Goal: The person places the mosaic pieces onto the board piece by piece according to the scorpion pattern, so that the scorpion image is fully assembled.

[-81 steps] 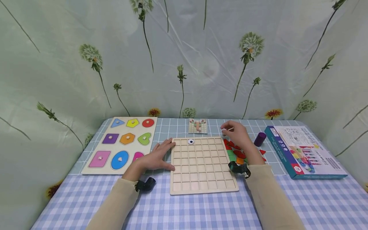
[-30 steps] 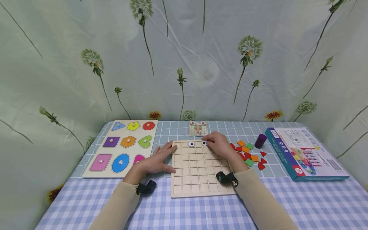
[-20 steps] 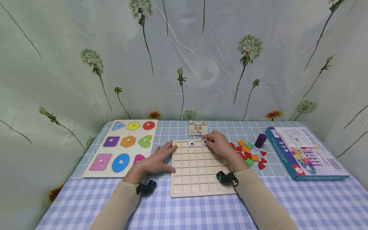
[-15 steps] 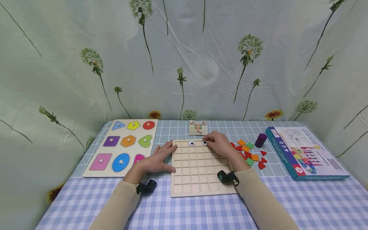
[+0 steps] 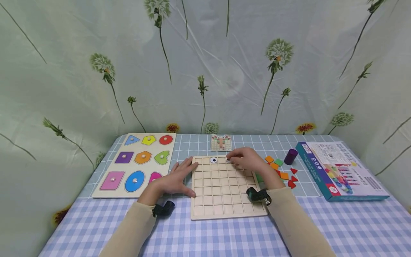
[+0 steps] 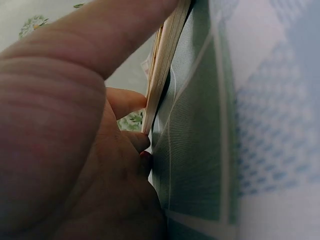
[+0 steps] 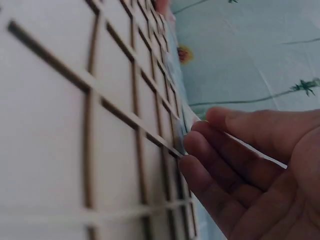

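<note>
The wooden grid board (image 5: 218, 191) lies flat in the middle of the table. A white eye tile (image 5: 213, 160) with a black pupil sits in its far row. My left hand (image 5: 174, 178) rests against the board's left edge with fingers spread; the left wrist view shows fingertips touching the board's side (image 6: 167, 65). My right hand (image 5: 248, 162) is over the far right part of the board, its thumb and fingertips pinching a second eye tile (image 5: 228, 159) at the far row. The fingers cover most of that tile. In the right wrist view, the curled right hand (image 7: 250, 165) is at the board's edge.
Several red, orange and green pieces (image 5: 284, 176) lie right of the board, partly behind the right forearm. A purple cylinder (image 5: 290, 156) and a boxed toy (image 5: 341, 171) stand farther right. A pattern card (image 5: 221, 142) lies behind the board; a knobbed shape puzzle (image 5: 135, 166) is at left.
My right hand came from the loose pieces to the board's far row with the second eye tile. Lately it has shifted slightly right, covering more of the tile. The left hand stays in place.
</note>
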`<act>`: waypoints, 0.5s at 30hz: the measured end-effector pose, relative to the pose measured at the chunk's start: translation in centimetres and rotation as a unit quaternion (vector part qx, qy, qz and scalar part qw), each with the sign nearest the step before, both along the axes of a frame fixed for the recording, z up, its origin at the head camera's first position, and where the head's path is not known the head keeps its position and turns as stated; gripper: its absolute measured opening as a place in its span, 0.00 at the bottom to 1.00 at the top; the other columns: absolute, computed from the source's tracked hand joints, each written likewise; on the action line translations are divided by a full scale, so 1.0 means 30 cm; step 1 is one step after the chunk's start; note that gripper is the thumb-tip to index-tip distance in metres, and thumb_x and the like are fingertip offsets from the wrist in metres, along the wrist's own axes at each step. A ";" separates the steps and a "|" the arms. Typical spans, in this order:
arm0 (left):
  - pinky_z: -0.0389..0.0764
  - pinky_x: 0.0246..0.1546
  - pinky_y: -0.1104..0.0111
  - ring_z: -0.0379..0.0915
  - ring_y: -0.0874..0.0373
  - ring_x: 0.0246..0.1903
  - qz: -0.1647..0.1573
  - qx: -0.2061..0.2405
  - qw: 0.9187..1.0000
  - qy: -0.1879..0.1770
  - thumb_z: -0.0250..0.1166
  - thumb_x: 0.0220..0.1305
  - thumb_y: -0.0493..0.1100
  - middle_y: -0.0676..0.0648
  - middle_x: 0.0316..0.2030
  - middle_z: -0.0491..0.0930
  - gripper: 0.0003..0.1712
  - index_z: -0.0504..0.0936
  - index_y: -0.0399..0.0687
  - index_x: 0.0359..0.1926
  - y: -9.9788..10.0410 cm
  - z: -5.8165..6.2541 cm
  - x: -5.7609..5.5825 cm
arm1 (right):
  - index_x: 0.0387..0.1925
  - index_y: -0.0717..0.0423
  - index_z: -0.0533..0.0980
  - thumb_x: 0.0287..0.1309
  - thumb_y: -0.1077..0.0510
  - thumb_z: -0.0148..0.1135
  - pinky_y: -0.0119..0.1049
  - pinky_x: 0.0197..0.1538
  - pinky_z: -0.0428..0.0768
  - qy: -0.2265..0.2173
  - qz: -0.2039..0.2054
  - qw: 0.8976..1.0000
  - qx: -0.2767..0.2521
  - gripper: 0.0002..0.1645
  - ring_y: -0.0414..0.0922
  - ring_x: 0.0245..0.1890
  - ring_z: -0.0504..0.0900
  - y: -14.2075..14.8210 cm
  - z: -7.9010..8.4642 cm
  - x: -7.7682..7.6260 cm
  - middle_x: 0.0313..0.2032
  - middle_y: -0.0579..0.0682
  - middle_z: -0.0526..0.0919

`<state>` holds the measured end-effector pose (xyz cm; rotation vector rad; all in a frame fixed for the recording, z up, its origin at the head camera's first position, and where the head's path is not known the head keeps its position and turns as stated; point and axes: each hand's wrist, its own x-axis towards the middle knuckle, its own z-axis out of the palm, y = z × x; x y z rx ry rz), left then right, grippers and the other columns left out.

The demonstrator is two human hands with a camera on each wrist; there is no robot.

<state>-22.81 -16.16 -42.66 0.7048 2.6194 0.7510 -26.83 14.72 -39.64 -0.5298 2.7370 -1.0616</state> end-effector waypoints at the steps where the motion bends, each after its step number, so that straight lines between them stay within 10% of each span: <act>1: 0.28 0.78 0.45 0.26 0.47 0.81 0.001 -0.001 1.000 0.000 0.79 0.46 0.60 0.45 0.81 0.35 0.66 0.51 0.51 0.79 0.000 -0.001 0.000 | 0.51 0.53 0.84 0.70 0.57 0.57 0.47 0.54 0.82 0.005 0.001 1.000 0.002 0.14 0.51 0.52 0.83 0.008 0.004 -0.001 0.53 0.54 0.86; 15: 0.28 0.78 0.45 0.26 0.45 0.81 0.006 0.003 1.000 -0.004 0.78 0.48 0.59 0.44 0.81 0.36 0.65 0.51 0.50 0.79 0.007 0.005 0.003 | 0.58 0.59 0.79 0.70 0.59 0.56 0.54 0.57 0.81 0.030 -0.035 0.998 0.048 0.19 0.57 0.53 0.82 0.140 0.079 0.009 0.55 0.60 0.83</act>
